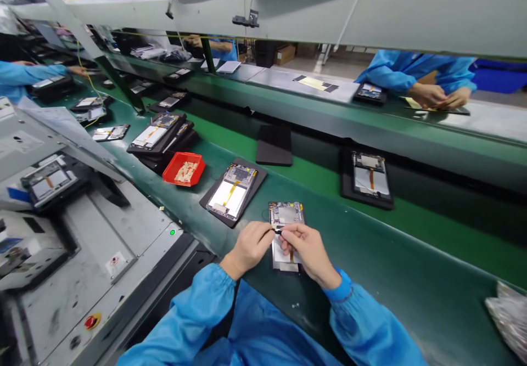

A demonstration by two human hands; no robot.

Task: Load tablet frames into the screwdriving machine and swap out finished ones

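An opened tablet (287,264) with its circuit board, white battery and orange ribbon cable exposed lies on the green bench in front of me. Over its middle, my left hand (252,245) and my right hand (308,249) meet with pinched fingers on a small black part (278,231) with a pale piece on it; its exact kind is too small to make out. A thin dark wire loops beside my left fingertips. Left of my hands, another opened tablet (233,191) rests on a black foam pad (256,182).
A red tray (198,178) of small pale pieces stands beside stacked tablets (156,134). The conveyor carries a black pad (274,145) and a padded tablet (371,176). A grey machine (94,262) stands left, a silvery bag (510,314) right. A co-worker's hands (442,98) work opposite.
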